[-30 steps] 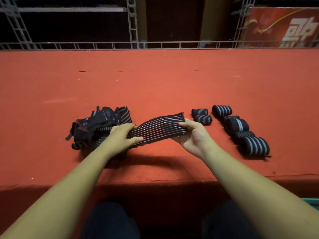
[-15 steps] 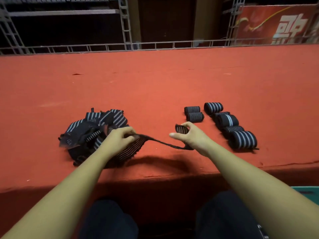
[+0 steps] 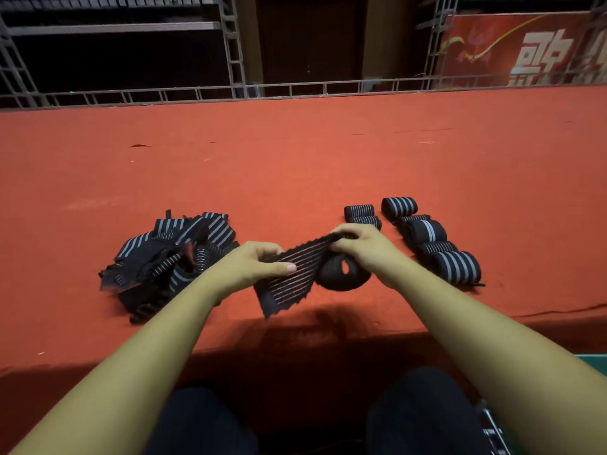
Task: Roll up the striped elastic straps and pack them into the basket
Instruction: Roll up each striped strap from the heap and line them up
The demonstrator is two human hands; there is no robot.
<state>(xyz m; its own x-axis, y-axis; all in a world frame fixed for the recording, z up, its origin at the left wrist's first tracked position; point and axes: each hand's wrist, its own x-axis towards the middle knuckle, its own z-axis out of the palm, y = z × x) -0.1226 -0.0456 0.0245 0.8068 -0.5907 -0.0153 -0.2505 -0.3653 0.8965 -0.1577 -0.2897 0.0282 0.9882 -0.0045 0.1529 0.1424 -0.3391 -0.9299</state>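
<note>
A black strap with thin pale stripes [image 3: 295, 274] is stretched between my hands above the red carpet. My left hand [image 3: 253, 267] pinches its near part, thumb on top. My right hand [image 3: 361, 249] grips its far end, fingers curled over it, and a loose loop of the strap hangs below that hand. A heap of unrolled striped straps [image 3: 167, 261] lies to the left. Several rolled straps [image 3: 427, 238] lie in rows on the right. The strap's free end hangs toward the carpet's front edge.
The red carpeted platform [image 3: 295, 159] stretches far back to a metal truss rail [image 3: 295, 88]. Its front edge drops off just above my knees. A green corner of something [image 3: 594, 362] shows at the lower right. A red banner [image 3: 525, 50] stands at the back right.
The strap went from flat between my hands, to twisted thin, to flat again. My hands have come closer together, and a loop of strap has formed under my right hand.
</note>
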